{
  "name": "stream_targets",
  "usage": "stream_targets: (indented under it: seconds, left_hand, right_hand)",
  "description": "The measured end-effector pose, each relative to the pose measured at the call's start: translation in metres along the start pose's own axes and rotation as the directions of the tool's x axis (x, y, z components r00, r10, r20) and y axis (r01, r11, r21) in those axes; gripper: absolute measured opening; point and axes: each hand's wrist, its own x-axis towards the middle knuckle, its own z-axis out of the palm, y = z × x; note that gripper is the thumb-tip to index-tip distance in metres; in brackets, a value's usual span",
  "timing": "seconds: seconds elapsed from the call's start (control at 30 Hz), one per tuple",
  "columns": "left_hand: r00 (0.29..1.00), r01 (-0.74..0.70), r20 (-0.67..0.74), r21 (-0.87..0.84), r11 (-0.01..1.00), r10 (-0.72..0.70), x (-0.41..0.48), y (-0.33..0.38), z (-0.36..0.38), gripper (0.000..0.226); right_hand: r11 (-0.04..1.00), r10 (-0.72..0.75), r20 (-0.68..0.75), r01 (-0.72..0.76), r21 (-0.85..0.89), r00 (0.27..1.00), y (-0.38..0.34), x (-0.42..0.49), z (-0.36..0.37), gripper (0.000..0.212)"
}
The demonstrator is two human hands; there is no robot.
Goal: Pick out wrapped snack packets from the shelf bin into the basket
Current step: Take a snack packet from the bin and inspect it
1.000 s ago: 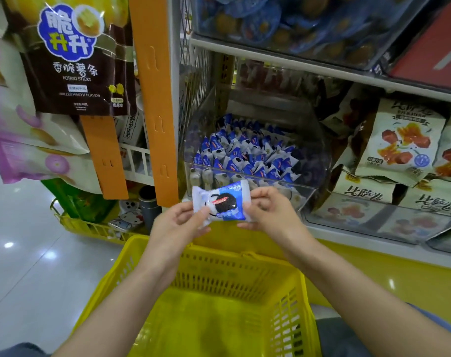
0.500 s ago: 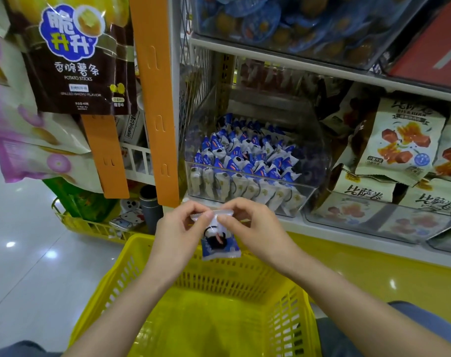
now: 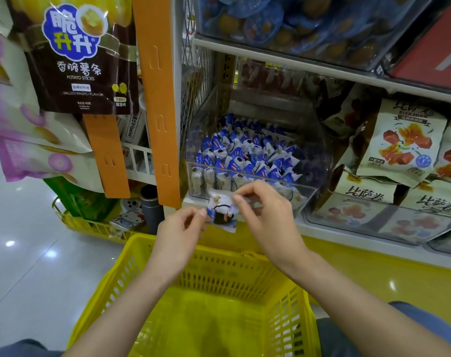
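Snack packet [image 3: 223, 210] is pinched by my left hand [image 3: 179, 233] and right hand [image 3: 268, 215] (near the basket [image 3: 219, 269] rim). Next, I should lower and release it.

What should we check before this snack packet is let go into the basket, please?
1. Grip: the left hand pinches the packet at its left edge and the right hand pinches its upper right: ok.
2. Packet above the basket opening: it hangs near the far rim and depth is unclear: cannot tell.
3. Basket upright, mouth facing up: ok.
4. Wrapper intact: blurred, cannot tell.
5. More packets in the shelf bin for the next pick: ok.
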Motion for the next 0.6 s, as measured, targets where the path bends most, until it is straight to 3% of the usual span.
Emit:
stream_targets:
  seconds: [0.07, 0.13, 0.2, 0.3, 0.37, 0.43, 0.5, 0.6]
  left_hand:
    - [0.975, 0.212, 0.123, -0.23, 0.95, -0.188, 0.001, 0.006, 0.001, 0.037]
    - [0.93, 0.357, 0.244, -0.426, 0.831, -0.274, 0.002, 0.011, -0.001, 0.046]
    - [0.928, 0.361, 0.287, -0.527, 0.769, -0.239, 0.002, 0.011, -0.003, 0.042]
    - [0.961, 0.266, 0.206, -0.522, 0.81, -0.183, 0.001, 0.011, -0.004, 0.023]
    - [0.971, 0.238, 0.146, -0.508, 0.828, -0.19, 0.001, 0.011, -0.005, 0.019]
    - [0.976, 0.216, 0.098, -0.472, 0.855, -0.193, 0.002, 0.011, -0.005, 0.019]
    - [0.98, 0.199, 0.088, -0.456, 0.867, -0.179, 0.002, 0.011, -0.004, 0.02]
    - [0.977, 0.191, 0.175, -0.466, 0.864, -0.122, 0.0, 0.012, -0.003, 0.019]
  right_hand:
    - [0.999, -0.048, 0.042, 0.048, 0.009, 0.998, 0.001, -0.001, 0.001, 0.002]
    - [0.992, -0.117, 0.13, 0.122, -0.025, 0.985, 0.002, -0.005, 0.002, 0.003]
    - [0.979, -0.17, 0.214, 0.19, -0.074, 0.962, 0.0, -0.008, 0.003, 0.003]
    - [0.92, -0.283, 0.297, 0.345, -0.184, 0.912, -0.002, -0.009, 0.003, 0.006]
    - [0.913, -0.271, 0.309, 0.345, -0.217, 0.912, -0.002, -0.009, 0.005, 0.014]
    - [0.982, -0.117, 0.232, 0.148, -0.121, 0.966, -0.006, -0.01, 0.007, 0.023]
    - [0.986, 0.117, 0.136, -0.131, 0.099, 0.984, -0.008, -0.009, 0.009, 0.026]
    - [0.817, 0.341, 0.263, -0.423, 0.391, 0.902, -0.009, -0.004, 0.009, 0.019]
